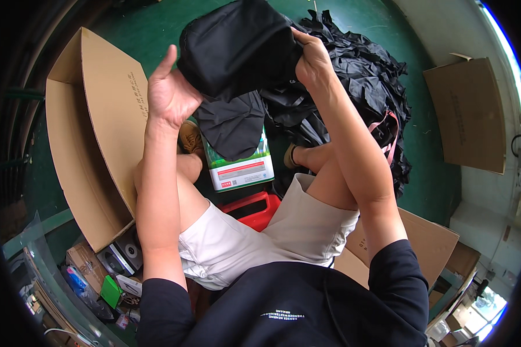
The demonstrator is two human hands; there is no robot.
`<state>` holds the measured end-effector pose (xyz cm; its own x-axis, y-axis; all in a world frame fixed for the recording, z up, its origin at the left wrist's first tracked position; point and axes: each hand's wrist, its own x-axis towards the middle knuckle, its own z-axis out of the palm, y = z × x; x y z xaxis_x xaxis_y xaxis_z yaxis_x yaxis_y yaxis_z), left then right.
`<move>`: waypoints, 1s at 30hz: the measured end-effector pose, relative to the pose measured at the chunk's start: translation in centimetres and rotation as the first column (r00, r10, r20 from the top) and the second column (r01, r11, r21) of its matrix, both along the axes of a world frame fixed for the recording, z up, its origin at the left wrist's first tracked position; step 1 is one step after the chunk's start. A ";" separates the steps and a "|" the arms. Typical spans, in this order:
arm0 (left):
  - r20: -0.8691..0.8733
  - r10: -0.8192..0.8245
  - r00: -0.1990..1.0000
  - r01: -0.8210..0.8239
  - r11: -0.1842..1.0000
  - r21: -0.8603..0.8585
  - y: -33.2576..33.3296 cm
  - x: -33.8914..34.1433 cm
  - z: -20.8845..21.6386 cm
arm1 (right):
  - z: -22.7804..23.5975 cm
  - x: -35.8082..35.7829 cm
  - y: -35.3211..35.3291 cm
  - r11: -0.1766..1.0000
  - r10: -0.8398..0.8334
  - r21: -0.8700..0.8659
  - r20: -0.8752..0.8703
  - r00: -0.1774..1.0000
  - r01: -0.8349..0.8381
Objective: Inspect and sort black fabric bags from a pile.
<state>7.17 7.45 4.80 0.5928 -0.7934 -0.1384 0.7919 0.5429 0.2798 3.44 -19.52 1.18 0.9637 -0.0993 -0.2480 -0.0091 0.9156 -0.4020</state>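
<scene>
A black fabric cover point(237, 52), rounded and pouch-like, is held up in front of me. My right hand point(311, 58) grips its right edge, with the fingertips partly hidden by the cloth. At its lower left, my left hand point(171, 95) is open, thumb stretched up and away; the other fingers are out of sight behind the cover. Below, another black fabric piece point(231, 127) drapes over a white-and-green box-shaped container point(243, 176) standing between my feet. A large heap of similar black fabric pieces point(359, 75) lies beyond my right arm.
A tall open cardboard box point(110, 98) stands at my left. Another carton point(466, 113) is by the right wall, and cardboard point(428, 237) lies beside my right hip. A red plastic object point(255, 213) shows between my thighs. Packaged small items point(92, 283) crowd the lower left.
</scene>
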 end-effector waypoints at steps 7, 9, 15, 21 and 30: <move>0.045 0.258 0.965 -0.261 0.941 0.215 -0.1 0.6 -4.0 | 3.2 -1.1 1.0 0.993 -0.003 -0.122 -0.016 1.000 0.001; 0.026 0.218 0.976 -0.220 0.972 0.082 0.2 1.0 -3.7 | 3.5 -1.4 0.9 0.952 0.147 -0.268 -0.015 0.989 -0.145; 0.075 0.275 0.959 -0.276 0.961 0.016 1.9 1.8 -2.7 | 1.8 -1.4 1.9 0.698 0.289 -0.650 -0.127 0.949 -0.300; 0.110 0.385 0.916 -0.395 0.915 0.083 0.9 1.2 -2.9 | 3.3 -1.7 2.9 0.887 0.392 -0.210 -0.126 0.911 -0.411; 0.037 0.295 0.955 -0.288 0.949 -0.132 4.3 4.2 -4.7 | 2.7 -1.1 1.2 0.935 0.286 -0.229 0.033 0.958 -0.271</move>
<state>11.37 11.75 0.06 0.8045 -0.5939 -0.0102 0.5793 0.7806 0.2348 2.37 -18.31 3.87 0.9738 0.1301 -0.1863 -0.2178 0.7687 -0.6013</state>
